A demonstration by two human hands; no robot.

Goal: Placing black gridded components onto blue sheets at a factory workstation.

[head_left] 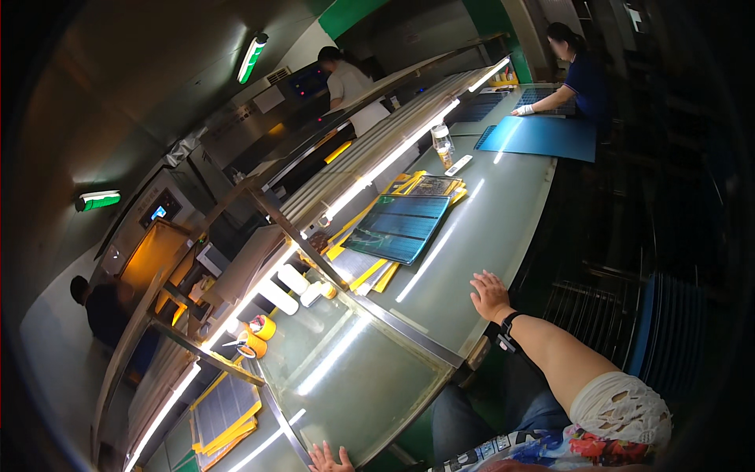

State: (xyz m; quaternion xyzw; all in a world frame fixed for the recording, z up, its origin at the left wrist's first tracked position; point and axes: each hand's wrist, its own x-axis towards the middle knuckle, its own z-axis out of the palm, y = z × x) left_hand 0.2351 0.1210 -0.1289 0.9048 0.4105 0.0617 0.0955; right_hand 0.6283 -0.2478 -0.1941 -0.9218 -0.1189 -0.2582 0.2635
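My right hand (491, 297) rests with its fingers spread at the edge of the long pale-green glass-topped table (448, 307), holding nothing. Around that wrist is a black band. At the lower edge of the picture my left hand (329, 458) shows only in part, its fingers apart over the table's near corner and nothing in them. Beyond my right hand lies a dark blue-green panel (399, 228) with thin lines, on top of a stack of yellow-edged sheets (366, 271). Neither hand touches the stack.
Two orange tape rolls (255, 340), white bottles (281, 293), a clear bottle (443, 145) and a white remote-like device (458, 164) stand or lie along the table. More yellow-edged sheets (224, 409) lie left. A co-worker (582, 82) handles panels beside a blue sheet (543, 138). A rack (649, 330) stands right.
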